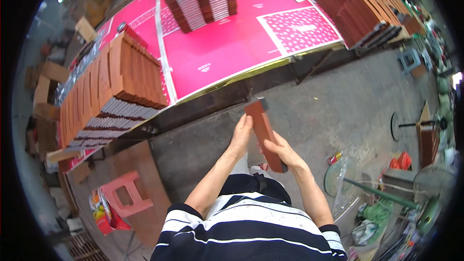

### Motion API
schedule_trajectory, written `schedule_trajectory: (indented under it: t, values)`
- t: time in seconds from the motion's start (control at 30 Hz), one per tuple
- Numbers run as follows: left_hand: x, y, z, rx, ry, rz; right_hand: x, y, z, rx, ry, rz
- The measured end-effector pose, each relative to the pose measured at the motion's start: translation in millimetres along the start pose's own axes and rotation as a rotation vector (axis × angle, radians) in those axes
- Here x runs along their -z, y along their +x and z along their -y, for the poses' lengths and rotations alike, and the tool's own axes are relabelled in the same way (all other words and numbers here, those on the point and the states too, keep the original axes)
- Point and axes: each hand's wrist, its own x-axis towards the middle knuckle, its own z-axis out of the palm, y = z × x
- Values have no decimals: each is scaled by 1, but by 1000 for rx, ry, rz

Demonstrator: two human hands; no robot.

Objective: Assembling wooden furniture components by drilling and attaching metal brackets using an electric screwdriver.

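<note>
Near the middle of the frame, the left hand (241, 136) touches the upper end of a reddish-brown, wood-like rectangular bar (262, 128); its fingers are hidden, so I can't tell how firmly it closes. The right hand (283, 151) grips the lower part. Should that thumb slip, the bar could drop onto the grey concrete floor (309, 111) and chip. Lower left: a pink plastic stool (128, 209). Across the top: a bright pink worktop (212, 63) bearing reddish-brown stacks (137, 77). Lower right: a green-poled fan (382, 194).
</note>
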Motion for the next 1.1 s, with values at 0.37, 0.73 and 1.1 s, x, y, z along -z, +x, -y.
schedule_trajectory:
  t: [0.37,0.73,1.1]
  values:
    - [153,-19,3,384,95,-469,2,246,-34,62,-903,-320]
    - [194,23,-35,364,-33,-415,-32,262,-33,128,-792,-523]
    - [203,21,-39,356,-49,-488,-23,277,-39,132,-709,-521]
